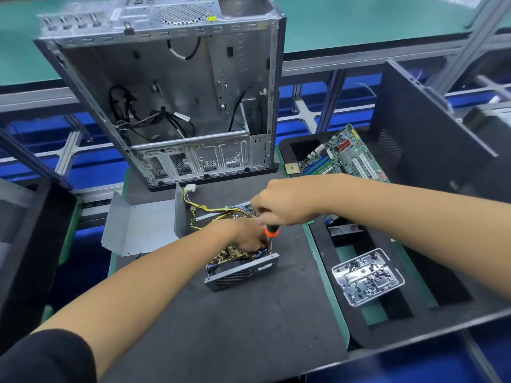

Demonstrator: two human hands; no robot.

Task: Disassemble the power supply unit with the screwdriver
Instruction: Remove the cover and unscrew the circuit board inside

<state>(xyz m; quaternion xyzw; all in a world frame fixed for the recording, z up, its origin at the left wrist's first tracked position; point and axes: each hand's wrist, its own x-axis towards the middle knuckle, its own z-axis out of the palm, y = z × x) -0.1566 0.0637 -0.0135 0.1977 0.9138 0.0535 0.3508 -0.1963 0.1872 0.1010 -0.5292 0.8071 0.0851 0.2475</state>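
Power supply unit (241,268) bare grey perforated sheet metal, dull sheen, beneath it matt black foam mat (235,322), right of it glossy clear plastic tray (339,269), screwdriver (271,231) orange-black handle, smooth plastic

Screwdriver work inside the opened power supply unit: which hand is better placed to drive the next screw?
Right. The right hand already grips the screwdriver, tip down inside the power supply unit. The left hand rests among the internals, likely steadying it.
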